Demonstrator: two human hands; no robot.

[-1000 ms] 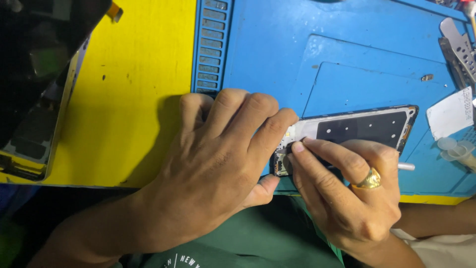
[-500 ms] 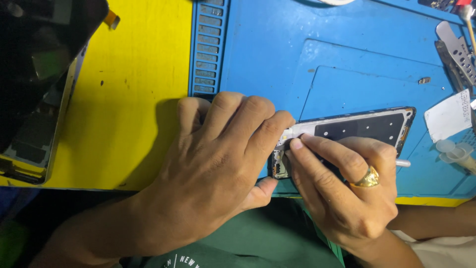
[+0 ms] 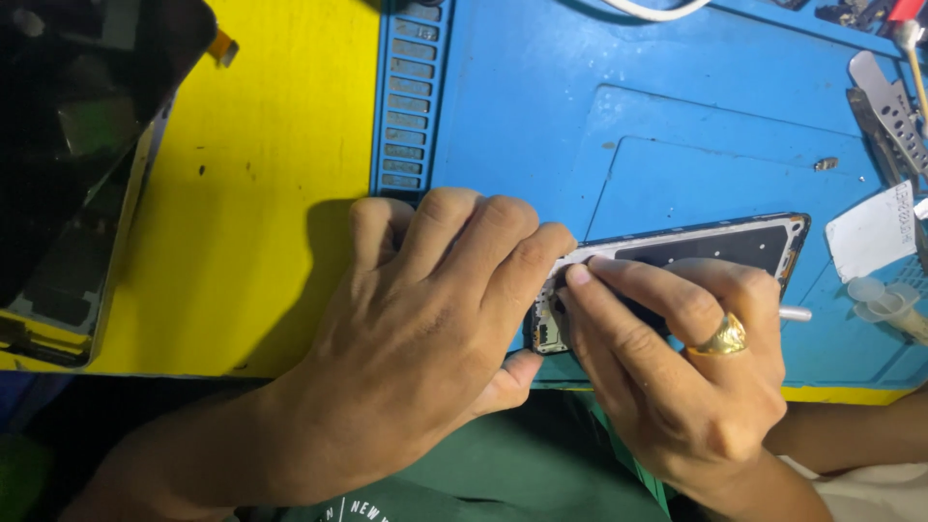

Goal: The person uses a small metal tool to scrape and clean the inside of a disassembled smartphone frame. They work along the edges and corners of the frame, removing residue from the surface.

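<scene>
An opened phone frame (image 3: 715, 244) with a dark inner plate lies on the blue work mat (image 3: 541, 116), its left end towards me. My left hand (image 3: 425, 319) lies knuckles-up over that left end, fingers and thumb gripping the frame. My right hand (image 3: 677, 358), with a gold ring, presses its fingertips on the frame's near-left part; a thin white stick (image 3: 795, 313) pokes out beside its knuckles, and the grip on the stick is hidden.
A yellow surface (image 3: 261, 193) lies left of the mat. A dark phone screen part (image 3: 77, 164) rests at the far left. Metal tweezers (image 3: 884, 116), a white paper slip (image 3: 870, 232) and a small clear plastic piece (image 3: 884, 302) sit at the right edge.
Both hands stay on the phone frame; the right fingertips have shifted slightly along its left end. The view has barely drifted.
</scene>
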